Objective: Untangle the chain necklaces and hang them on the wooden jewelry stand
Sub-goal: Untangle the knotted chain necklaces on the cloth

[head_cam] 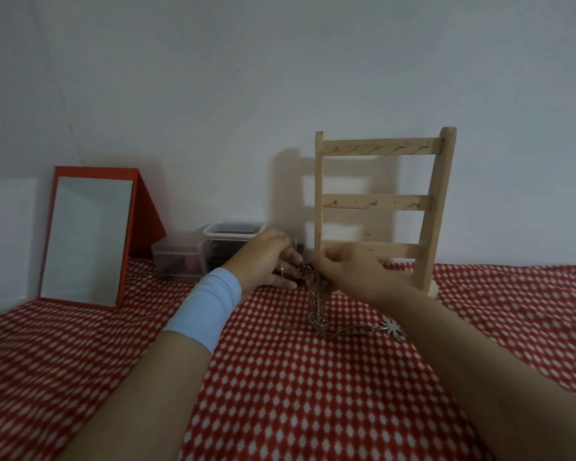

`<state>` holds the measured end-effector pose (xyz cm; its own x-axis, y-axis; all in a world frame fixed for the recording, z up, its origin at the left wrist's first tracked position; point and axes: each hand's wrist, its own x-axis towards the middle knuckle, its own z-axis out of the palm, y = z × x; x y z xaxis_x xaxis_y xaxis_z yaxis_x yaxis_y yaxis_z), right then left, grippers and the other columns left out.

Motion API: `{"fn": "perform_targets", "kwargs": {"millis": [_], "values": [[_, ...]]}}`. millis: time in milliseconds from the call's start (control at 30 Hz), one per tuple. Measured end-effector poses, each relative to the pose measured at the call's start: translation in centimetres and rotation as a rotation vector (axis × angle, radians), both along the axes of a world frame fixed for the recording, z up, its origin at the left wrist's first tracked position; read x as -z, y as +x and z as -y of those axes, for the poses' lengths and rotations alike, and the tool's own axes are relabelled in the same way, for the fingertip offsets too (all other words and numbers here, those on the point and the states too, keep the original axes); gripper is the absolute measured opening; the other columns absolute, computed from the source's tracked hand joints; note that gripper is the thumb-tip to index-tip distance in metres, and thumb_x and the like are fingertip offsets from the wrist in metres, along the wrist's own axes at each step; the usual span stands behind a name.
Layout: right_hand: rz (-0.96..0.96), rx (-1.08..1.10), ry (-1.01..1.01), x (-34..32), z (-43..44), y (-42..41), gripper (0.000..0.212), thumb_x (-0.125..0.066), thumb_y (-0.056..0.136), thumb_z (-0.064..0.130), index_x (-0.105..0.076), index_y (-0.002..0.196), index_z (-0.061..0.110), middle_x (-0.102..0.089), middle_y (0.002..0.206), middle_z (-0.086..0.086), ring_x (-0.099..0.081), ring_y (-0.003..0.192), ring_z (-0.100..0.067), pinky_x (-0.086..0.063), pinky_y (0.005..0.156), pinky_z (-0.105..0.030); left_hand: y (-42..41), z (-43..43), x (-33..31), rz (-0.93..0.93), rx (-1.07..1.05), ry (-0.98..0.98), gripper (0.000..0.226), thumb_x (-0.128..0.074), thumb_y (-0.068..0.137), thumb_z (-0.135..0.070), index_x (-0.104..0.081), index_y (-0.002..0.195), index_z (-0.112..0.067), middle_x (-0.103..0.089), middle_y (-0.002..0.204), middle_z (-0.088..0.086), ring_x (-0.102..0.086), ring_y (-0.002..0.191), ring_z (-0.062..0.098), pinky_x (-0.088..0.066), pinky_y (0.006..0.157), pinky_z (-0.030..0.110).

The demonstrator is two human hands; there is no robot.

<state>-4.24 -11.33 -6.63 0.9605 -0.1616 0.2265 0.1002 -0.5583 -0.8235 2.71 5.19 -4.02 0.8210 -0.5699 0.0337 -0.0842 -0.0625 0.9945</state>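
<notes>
Both hands meet just in front of the stand's foot. The left hand (266, 261) and right hand (346, 269) each pinch the top of the tangled chain necklaces (315, 304) with curled fingers. From there the chains hang almost straight down to the red patterned cloth (280, 394). They then trail rightward along it to a star-shaped pendant (393, 328). Just behind stands the wooden jewelry stand (376, 201), upright with its three rails level. To its left sit two clear plastic boxes (233, 232) and a leaning red-framed mirror (87, 241).
</notes>
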Motion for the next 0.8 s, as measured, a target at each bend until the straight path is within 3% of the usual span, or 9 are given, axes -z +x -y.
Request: {"fn": "perform_targets", "kwargs": {"millis": [67,133,300,433,567,633,800], "values": [[0.005,-0.020,0.066,0.0,0.0,-0.1,0.035,-0.057,0.104,0.032,-0.074,0.096,0.003,-0.076,0.086,-0.016,-0.075,0.076,-0.027,-0.063,0.079,-0.043,0.0,-0.1,0.1,0.047,0.062,0.037,0.007,-0.056,0.098,-0.017,-0.052,0.101,-0.012,-0.063,0.092,0.012,-0.067,0.077,0.022,-0.057,0.064,0.034],[0.006,-0.046,0.127,-0.3,-0.1,-0.3,0.032,-0.057,0.104,0.030,-0.072,0.100,0.002,-0.077,0.086,-0.017,-0.074,0.070,-0.026,-0.064,0.075,-0.039,0.0,-0.3,0.4,0.153,0.095,0.095,0.021,-0.067,0.089,-0.004,-0.053,0.103,-0.012,-0.064,0.093,0.010,-0.068,0.076,0.018,-0.057,0.066,0.029],[0.005,-0.115,0.210,-0.9,0.2,-0.7,0.028,-0.056,0.104,0.025,-0.066,0.105,-0.001,-0.076,0.083,-0.017,-0.072,0.062,-0.024,-0.061,0.062,-0.029,0.2,-0.9,0.2,0.173,0.085,0.035,0.025,-0.067,0.086,0.005,-0.059,0.105,-0.008,-0.066,0.085,0.011,-0.068,0.068,0.012,-0.056,0.063,0.022],[-0.014,-0.144,0.153,-0.8,0.5,-0.6,0.028,-0.051,0.106,0.029,-0.067,0.101,0.007,-0.074,0.097,-0.019,-0.074,0.083,-0.028,-0.063,0.077,-0.036,0.4,-1.4,0.1,0.169,0.135,0.144,0.014,-0.066,0.090,-0.003,-0.067,0.103,-0.007,-0.070,0.079,0.008,-0.066,0.068,0.015,-0.056,0.065,0.025],[-0.064,-0.164,0.097,-0.5,0.5,-0.4,0.030,-0.045,0.107,0.028,-0.069,0.103,0.011,-0.073,0.105,-0.011,-0.069,0.100,-0.030,-0.058,0.093,-0.043,0.2,-1.4,-0.2,0.362,0.092,0.287,0.011,-0.059,0.096,-0.017,-0.070,0.097,-0.015,-0.071,0.079,-0.004,-0.063,0.063,0.009,-0.051,0.056,0.021],[-0.081,-0.198,0.048,-0.5,0.7,-0.4,0.024,-0.050,0.105,0.026,-0.068,0.097,0.012,-0.072,0.104,-0.012,-0.068,0.102,-0.030,-0.056,0.096,-0.044,0.0,-1.4,-0.5,0.416,0.079,0.302,0.011,-0.057,0.098,-0.019,-0.067,0.096,-0.017,-0.071,0.078,-0.005,-0.062,0.059,0.011,-0.047,0.050,0.022],[-0.116,-0.191,-0.095,-1.0,1.5,-0.7,0.010,-0.075,0.090,0.020,-0.070,0.091,0.011,-0.076,0.090,0.001,-0.072,0.088,-0.009,-0.053,0.084,-0.026,0.4,-1.4,-0.6,0.370,0.050,0.270,0.015,-0.048,0.101,-0.018,-0.060,0.092,-0.016,-0.070,0.081,-0.003,-0.060,0.056,0.015,-0.039,0.044,0.023]]}}
